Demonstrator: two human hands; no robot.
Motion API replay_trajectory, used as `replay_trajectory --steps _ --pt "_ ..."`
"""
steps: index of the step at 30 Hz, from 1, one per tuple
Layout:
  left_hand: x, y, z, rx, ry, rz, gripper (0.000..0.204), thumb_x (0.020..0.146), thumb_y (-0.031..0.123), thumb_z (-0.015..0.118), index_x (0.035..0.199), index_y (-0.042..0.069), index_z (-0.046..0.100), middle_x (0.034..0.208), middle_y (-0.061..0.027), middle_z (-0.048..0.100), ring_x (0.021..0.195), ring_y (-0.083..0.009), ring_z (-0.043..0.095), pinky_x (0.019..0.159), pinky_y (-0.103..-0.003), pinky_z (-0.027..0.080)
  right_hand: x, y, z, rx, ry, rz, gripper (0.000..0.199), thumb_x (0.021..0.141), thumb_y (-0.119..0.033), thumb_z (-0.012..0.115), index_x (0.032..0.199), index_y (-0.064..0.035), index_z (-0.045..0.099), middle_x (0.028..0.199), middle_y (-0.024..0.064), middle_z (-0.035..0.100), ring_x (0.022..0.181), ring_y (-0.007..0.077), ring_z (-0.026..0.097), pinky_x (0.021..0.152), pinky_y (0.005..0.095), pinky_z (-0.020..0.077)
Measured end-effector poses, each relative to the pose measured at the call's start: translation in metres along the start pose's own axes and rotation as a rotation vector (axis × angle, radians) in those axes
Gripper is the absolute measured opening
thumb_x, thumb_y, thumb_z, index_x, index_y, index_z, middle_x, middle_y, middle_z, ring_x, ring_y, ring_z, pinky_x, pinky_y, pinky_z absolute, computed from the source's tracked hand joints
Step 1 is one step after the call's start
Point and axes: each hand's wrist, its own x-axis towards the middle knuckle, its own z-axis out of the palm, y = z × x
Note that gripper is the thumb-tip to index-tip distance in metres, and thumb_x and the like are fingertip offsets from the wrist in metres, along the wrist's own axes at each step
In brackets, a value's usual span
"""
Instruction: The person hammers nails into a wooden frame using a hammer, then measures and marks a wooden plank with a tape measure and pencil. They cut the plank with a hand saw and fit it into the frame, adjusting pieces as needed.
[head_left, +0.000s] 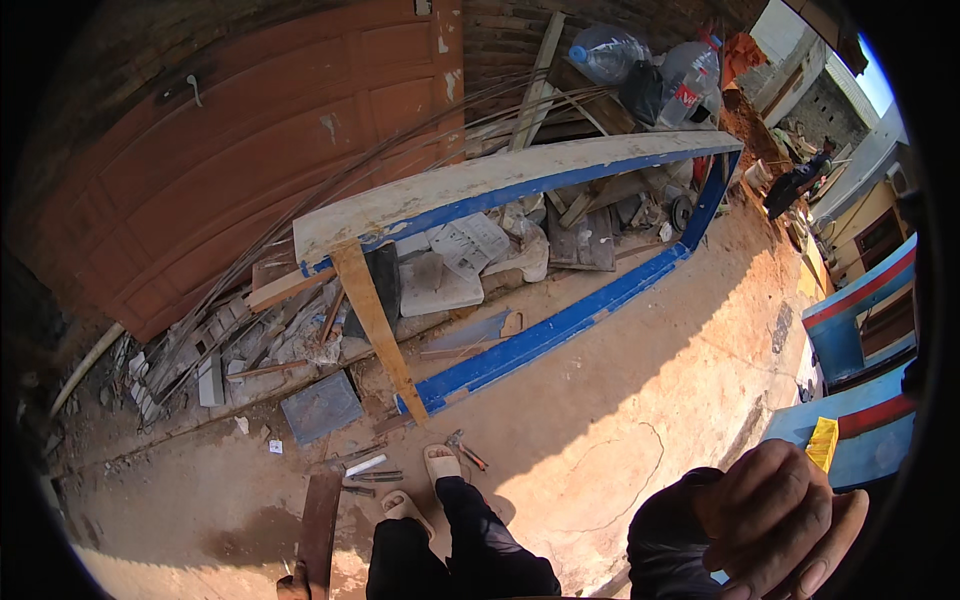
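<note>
My right hand [780,520] is close to the camera at the lower right, fingers curled against a dark cloth [660,540]; no object shows in it. Only a bit of my left hand [292,583] shows at the bottom edge, by the lower end of a brown plank [320,525]; its grip is hidden. My legs in dark trousers [450,550] and pale sandals [441,463] stand on the sandy concrete. In front of my feet lie pliers [466,450] and a few small hand tools [368,472]. Beyond them a large blue and white wooden frame [520,175] stands tilted, with a yellowish board [378,330] leaning on it.
A handsaw [470,335], a grey slab [320,405], rubble and scrap wood lie behind the frame by a reddish door [250,150]. Big plastic bottles [640,60] sit on the pile. Blue and red painted pieces [860,320] stand at right. A person [800,178] bends far off.
</note>
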Motion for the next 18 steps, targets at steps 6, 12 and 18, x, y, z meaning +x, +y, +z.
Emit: replay_trajectory --steps 6,12,18 --pt "-0.038 0.070 -0.034 -0.158 -0.074 0.180 0.082 0.081 0.071 0.079 0.108 -0.007 0.079 0.104 -0.0265 0.079 0.105 -0.0371 0.076 0.097 -0.042 0.055 0.018 -0.092 0.009 0.037 -0.097 -0.080 0.034 0.111 -0.036 0.050 0.139 -0.0175 0.057 0.103 -0.0005 0.080 0.081 0.0218 0.073 0.087 0.0443 0.0528" --pt "-0.041 0.110 -0.076 -0.258 -0.508 0.144 0.075 0.091 0.064 0.075 0.123 -0.005 0.076 0.113 -0.0222 0.079 0.108 -0.0280 0.075 0.095 -0.039 0.056 0.023 -0.158 0.037 0.106 -0.197 0.171 0.043 0.112 -0.036 0.048 0.153 -0.0217 0.050 0.110 0.0014 0.078 0.076 0.0220 0.073 0.085 0.0433 0.0543" --pt "-0.073 0.008 -0.084 -0.208 -0.509 0.117 0.070 0.096 0.060 0.071 0.120 -0.006 0.076 0.112 -0.0178 0.078 0.101 -0.0250 0.071 0.093 -0.038 0.055 0.011 -0.171 0.069 0.035 0.009 0.041 0.045 0.115 -0.041 0.043 0.157 -0.0253 0.047 0.113 0.0029 0.075 0.080 0.0190 0.071 0.078 0.0401 0.0574"
